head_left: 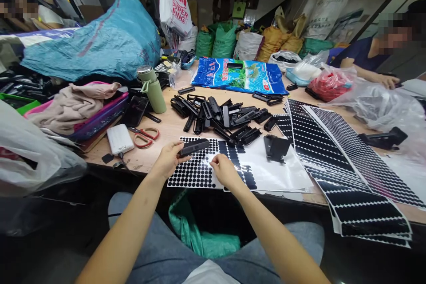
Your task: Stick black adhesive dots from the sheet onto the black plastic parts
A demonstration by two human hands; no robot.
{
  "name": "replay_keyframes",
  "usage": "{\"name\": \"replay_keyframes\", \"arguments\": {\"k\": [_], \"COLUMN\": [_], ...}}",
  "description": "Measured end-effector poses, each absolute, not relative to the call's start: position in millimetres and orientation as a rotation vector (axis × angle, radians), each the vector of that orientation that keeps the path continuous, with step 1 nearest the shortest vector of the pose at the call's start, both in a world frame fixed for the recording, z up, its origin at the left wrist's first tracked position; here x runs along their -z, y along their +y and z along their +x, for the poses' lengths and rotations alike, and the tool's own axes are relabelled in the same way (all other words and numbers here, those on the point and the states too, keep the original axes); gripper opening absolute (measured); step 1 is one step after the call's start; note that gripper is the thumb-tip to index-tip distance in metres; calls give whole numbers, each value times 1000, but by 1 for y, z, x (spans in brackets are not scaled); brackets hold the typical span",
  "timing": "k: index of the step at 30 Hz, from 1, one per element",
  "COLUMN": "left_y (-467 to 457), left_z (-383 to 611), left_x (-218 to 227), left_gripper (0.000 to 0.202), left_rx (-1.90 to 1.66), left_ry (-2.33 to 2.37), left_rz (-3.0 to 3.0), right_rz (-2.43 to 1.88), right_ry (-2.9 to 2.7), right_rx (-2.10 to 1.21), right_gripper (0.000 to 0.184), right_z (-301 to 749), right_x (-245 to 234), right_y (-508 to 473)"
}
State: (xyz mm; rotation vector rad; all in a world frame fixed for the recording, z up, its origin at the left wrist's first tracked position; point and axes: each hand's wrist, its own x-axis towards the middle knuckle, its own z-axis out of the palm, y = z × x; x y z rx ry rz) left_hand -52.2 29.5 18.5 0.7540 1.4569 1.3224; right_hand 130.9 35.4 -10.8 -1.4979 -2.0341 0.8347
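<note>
My left hand (169, 159) grips a long black plastic part (195, 147) by its left end, above a white sheet of round black stickers (193, 172). Close by on the right, my right hand (223, 168) is closed in a pinch over the same sheet; whatever lies between its fingertips is too small to make out. Beyond both hands lies a heap of similar black plastic parts (226, 116). A black stand-like piece (277, 148) rests on a white sheet (266, 173) to the right of my right hand.
Long sheets of black stickers (319, 151) overhang the table edge at right. Red-handled scissors (146, 137), a white power bank (120, 139) and a green bottle (153, 91) stand left. A blue printed bag (206, 75) lies behind the heap. A co-worker's hand (386, 80) is at far right.
</note>
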Motion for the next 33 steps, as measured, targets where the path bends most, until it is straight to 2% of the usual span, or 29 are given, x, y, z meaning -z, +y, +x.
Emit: {"name": "replay_keyframes", "arguments": {"k": [6, 19, 23, 28, 33], "left_y": [4, -10, -10, -8, -6], "left_z": [-34, -11, -4, 2, 10], "left_x": [-28, -33, -31, -22, -16], "left_gripper": [14, 11, 11, 11, 13], "left_rx": [-1177, -1214, -1190, -1157, -1108], "left_ry": [1144, 1110, 1145, 1182, 1186], "left_rz": [518, 547, 519, 483, 474], "right_rz": [-1264, -1336, -1389, -1840, -1914], "right_ry": [-1775, -1695, -1691, -1552, -1566], "right_rx": [-914, -845, -722, -410, -408], "right_gripper": [13, 12, 9, 15, 17], "right_z": [133, 131, 147, 201, 223], "right_x": [-27, -24, -13, 16, 41], "right_y": [25, 11, 14, 28, 33]}}
